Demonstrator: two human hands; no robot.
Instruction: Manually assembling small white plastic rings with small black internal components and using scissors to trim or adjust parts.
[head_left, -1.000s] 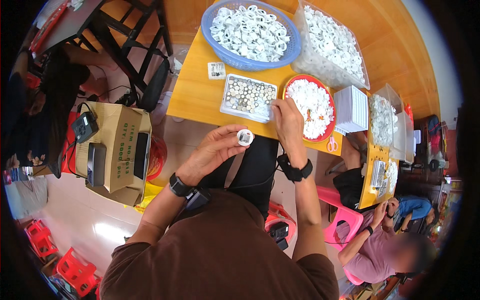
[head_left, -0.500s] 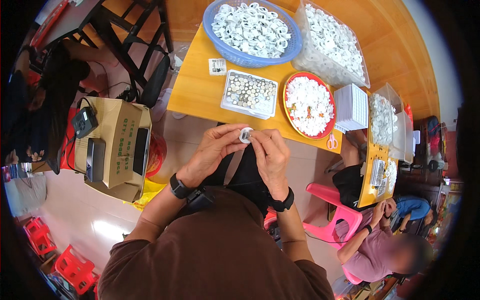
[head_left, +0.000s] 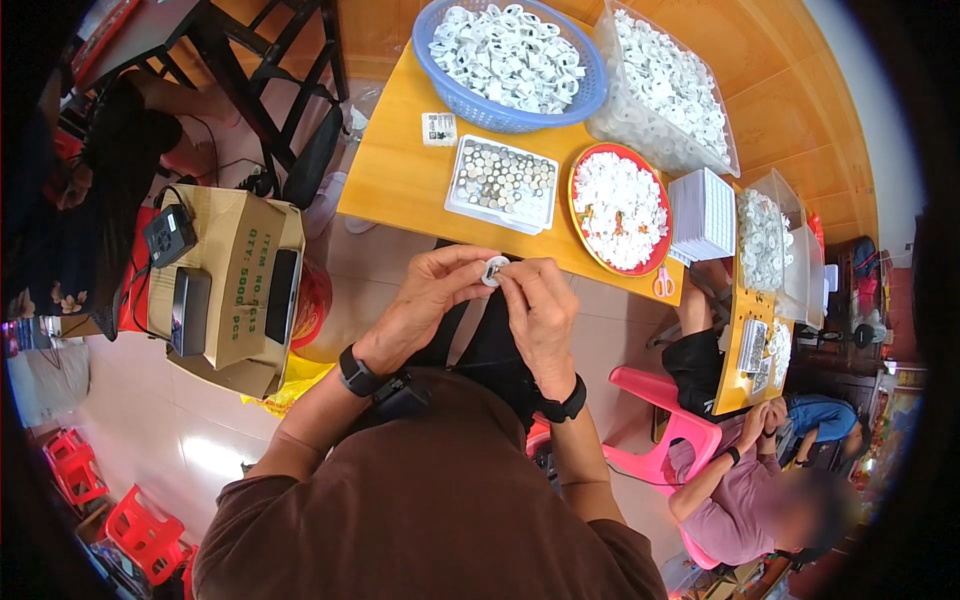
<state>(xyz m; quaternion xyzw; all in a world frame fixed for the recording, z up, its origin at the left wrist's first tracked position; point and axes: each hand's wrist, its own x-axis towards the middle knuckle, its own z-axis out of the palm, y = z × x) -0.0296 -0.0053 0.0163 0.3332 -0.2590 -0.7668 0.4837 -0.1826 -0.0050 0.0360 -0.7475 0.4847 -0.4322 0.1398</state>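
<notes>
My left hand (head_left: 425, 298) pinches a small white round plastic part (head_left: 491, 277) between thumb and fingers, just off the table's near edge. A dark opening shows in the middle of the part. My right hand (head_left: 543, 318) is closed at the part's right side, thumb and forefinger pressed together; whatever lies between those fingertips is too small to make out. Beyond my hands, a white tray (head_left: 478, 213) of round silvery button cells (head_left: 505, 178) sits on the yellow table (head_left: 385, 180). To its right stands a red round tray (head_left: 577, 222) heaped with small white pieces (head_left: 622, 205).
A blue basket (head_left: 470, 112) and a clear bin (head_left: 640, 140) hold white plastic parts at the back. Stacked white trays (head_left: 705, 215) and scissors (head_left: 663, 283) are to the right. A cardboard box (head_left: 235, 285) stands left; another person (head_left: 735, 500) sits near a pink chair (head_left: 655, 465).
Both hands stay almost in place, with the white part turned slightly between the fingers. The whole view has shifted a little.
</notes>
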